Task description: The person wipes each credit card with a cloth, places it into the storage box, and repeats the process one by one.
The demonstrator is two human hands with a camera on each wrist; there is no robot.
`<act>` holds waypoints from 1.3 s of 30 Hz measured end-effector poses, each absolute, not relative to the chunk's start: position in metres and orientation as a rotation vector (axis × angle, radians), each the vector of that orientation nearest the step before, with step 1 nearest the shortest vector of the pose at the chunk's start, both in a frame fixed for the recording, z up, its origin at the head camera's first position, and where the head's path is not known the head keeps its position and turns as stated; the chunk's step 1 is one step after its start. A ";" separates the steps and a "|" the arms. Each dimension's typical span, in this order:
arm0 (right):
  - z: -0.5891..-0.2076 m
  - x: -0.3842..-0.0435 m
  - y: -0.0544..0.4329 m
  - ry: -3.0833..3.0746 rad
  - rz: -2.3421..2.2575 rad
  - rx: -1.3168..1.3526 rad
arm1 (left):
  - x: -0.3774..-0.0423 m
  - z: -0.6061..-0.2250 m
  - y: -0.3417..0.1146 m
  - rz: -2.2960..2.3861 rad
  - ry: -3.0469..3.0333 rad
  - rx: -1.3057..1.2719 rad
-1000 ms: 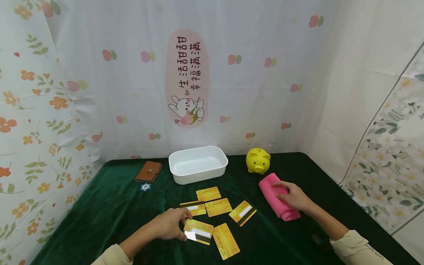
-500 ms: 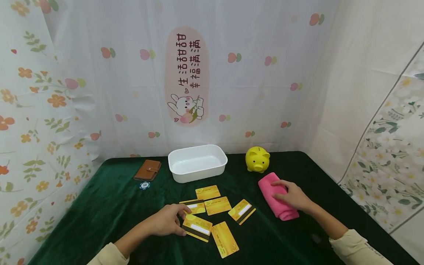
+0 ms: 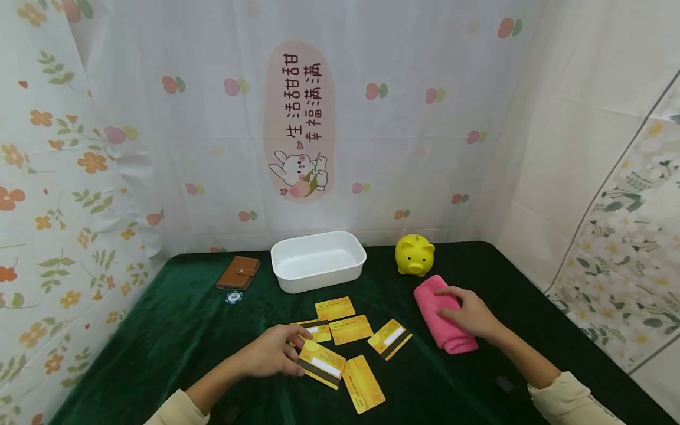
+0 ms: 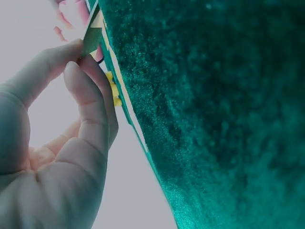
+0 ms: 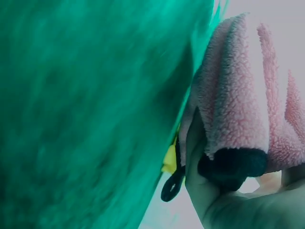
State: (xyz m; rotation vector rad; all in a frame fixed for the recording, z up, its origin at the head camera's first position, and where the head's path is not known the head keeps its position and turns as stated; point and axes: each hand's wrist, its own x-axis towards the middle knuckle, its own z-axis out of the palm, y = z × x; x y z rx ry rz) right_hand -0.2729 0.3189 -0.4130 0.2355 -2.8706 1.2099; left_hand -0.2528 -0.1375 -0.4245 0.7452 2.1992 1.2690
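My left hand (image 3: 273,352) pinches the edge of a gold bank card (image 3: 321,364) whose magnetic stripe shows. In the left wrist view, thumb and fingertips meet on that card (image 4: 92,40), seen nearly edge-on. Close beside it lies another gold card (image 3: 363,383), and several more are spread behind, one a loose card (image 3: 389,339) to the right. On the right, my right hand (image 3: 470,314) grips a rolled pink towel (image 3: 438,321). The right wrist view shows fingers around the fluffy towel (image 5: 240,90), which has a dark edge and loop; some fingers are hidden.
A white rectangular tub (image 3: 319,277) stands at the back of the green cloth-covered table (image 3: 175,336). To its right is a yellow piggy bank (image 3: 414,255). A brown wallet (image 3: 238,273) and a blue-white poker chip (image 3: 234,297) lie back left. A printed curtain (image 3: 414,147) hangs behind.
The card in my left hand has changed its tilt, so the glare on it is gone, and it has shifted slightly right. My right hand stays on the towel with hardly any movement.
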 end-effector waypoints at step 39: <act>-0.344 -0.200 0.208 -2.266 1.805 0.730 | -0.237 -0.386 -0.086 2.009 2.139 0.528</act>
